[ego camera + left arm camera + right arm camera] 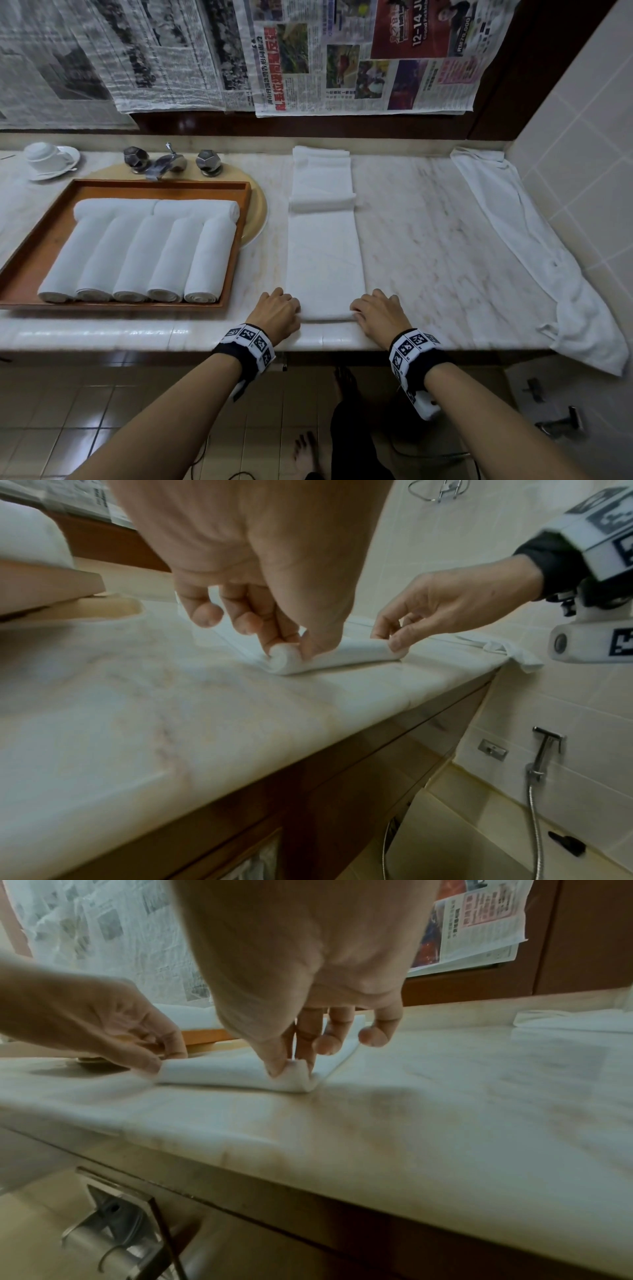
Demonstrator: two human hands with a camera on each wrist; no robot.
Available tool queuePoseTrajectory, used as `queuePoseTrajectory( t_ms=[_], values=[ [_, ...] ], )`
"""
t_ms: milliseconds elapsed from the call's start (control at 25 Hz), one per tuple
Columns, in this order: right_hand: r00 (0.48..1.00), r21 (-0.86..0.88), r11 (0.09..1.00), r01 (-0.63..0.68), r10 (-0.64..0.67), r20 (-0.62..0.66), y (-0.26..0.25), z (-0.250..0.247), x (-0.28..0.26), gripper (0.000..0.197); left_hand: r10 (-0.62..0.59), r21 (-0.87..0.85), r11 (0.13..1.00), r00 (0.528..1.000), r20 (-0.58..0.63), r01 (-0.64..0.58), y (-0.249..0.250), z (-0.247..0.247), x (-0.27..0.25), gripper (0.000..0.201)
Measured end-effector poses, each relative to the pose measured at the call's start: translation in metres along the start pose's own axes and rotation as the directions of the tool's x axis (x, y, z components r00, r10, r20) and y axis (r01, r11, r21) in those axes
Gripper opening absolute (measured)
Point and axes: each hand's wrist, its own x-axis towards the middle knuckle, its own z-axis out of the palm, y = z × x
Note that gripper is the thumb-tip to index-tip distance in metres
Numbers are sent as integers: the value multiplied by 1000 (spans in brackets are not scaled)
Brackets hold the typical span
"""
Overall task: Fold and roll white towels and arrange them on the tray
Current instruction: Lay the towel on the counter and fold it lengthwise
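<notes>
Only the wrist views show the roll: the towel's (324, 260) near edge is curled into a small tight roll. The left hand (278, 314) pinches its left end between thumb and fingers (274, 631); the right hand (380, 317) pinches the right end likewise. From the head view, the tray (44, 246) at 9 o'clock holds rolled towels (137, 253); the strip runs toward 12; a loose towel (534, 246) lies at 3. The newspaper (359, 54) reads "12-14".

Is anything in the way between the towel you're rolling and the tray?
Nothing visible: only bare counter lies between the towel and the tray, but rolled towels already fill much of it.
</notes>
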Motion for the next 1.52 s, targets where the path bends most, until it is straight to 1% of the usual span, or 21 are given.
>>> queuePoseTrajectory(
  t_ms=[160,200,240,360,440,520,600,680,760,880,960,1040,1080,1120,1160,1200,1240,1320,1400,1440,1520],
  values=[
    [998,81,995,-50,48,28,2,-3,3,14,-1,-128,992,999,42,6,-10,-2,2,26],
    [998,93,993,-66,63,28,1,-4,3,15,-9,-161,987,999,41,15,-12,-3,3,24],
    [997,100,992,-79,78,17,2,-4,5,16,-17,-182,983,999,34,23,-13,-4,3,22],
    [992,88,988,-126,128,-12,1,-6,10,9,-66,-190,979,998,23,69,-13,-10,6,18],
    [992,62,991,-116,119,-44,-1,-5,13,10,-120,-220,967,991,61,130,-11,-15,12,15],
    [992,85,993,-82,89,-87,-4,-1,16,13,-138,-238,959,987,79,153,-7,-18,20,11],
    [989,100,994,-47,61,-138,-8,3,15,7,-119,-214,968,991,55,128,-1,-16,24,13],
    [992,100,995,-14,27,-125,-13,10,11,24,-118,-176,977,993,21,120,5,-9,21,18],
    [995,192,981,-21,40,-95,-17,17,8,28,-141,-162,978,989,-38,133,8,0,13,21],
    [988,224,972,72,-38,-150,-17,20,3,29,-104,-207,975,986,-128,76,8,8,2,23],
    [987,220,973,75,-42,-152,-15,15,3,32,-75,-245,969,988,-136,40,6,11,-1,29],
    [976,164,982,94,-58,-210,-14,13,6,28,-53,-243,970,987,-150,15,3,11,-1,22],
    [974,124,988,90,-61,-217,-13,10,6,20,-38,-214,977,985,-166,2,1,11,1,15],
    [976,94,992,84,-63,-209,-11,9,6,12,-13,-171,985,987,-160,-15,0,11,1,11],
    [980,65,996,59,-46,-193,-9,8,7,18,9,-125,992,989,-150,-28,-2,12,2,10],
    [982,20,999,47,-43,-181,-7,8,7,27,25,-110,993,989,-146,-41,-3,12,4,9],
    [989,5,1000,28,-27,-144,-6,5,6,30,32,-117,992,988,-151,-50,-5,12,5,11],
    [999,6,1000,16,-16,-37,-1,-2,6,27,26,-180,982,988,-153,-54,-9,14,5,17],
    [999,6,1000,12,-12,37,2,-9,8,28,3,-289,957,991,-136,-43,-13,16,2,22],
    [998,7,1000,4,-5,55,3,-11,11,26,-10,-326,945,994,-113,-28,-15,15,1,24],
    [997,41,999,-29,26,68,5,-14,16,20,-18,-325,946,999,-42,3,-17,12,2,27]
  ],
)
